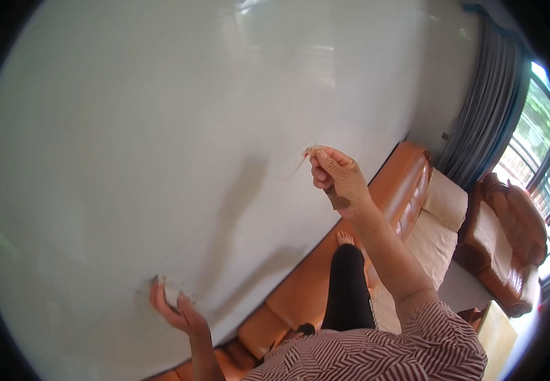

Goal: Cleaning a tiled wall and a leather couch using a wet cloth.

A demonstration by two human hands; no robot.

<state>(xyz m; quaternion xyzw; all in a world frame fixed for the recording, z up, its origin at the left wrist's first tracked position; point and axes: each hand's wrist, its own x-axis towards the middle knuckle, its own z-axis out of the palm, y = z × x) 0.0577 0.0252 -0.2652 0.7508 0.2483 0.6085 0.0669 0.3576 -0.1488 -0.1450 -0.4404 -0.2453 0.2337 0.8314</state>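
In front of me rises a pale, glossy wall (160, 143). My right hand (334, 171) is raised, its thumb and fingertips pinched on a small beige, crumpled piece (313, 150) with a bit of red and a thin strand hanging at its left. A brown patch of something lies under the heel of this hand. Lower left, my left hand (177, 307) is beside the wall with thumb and fingers apart, around a whitish patch (172, 293); whether it holds this cannot be told. Both hands' details are slightly blurred.
An orange-brown leather sofa (270, 305) with beige covers runs along the wall, and my bare foot (345, 238) rests on it. A matching armchair (508, 238) stands at right, near a grey curtain (470, 95) and a window (532, 128). A light tabletop (494, 338) is at lower right.
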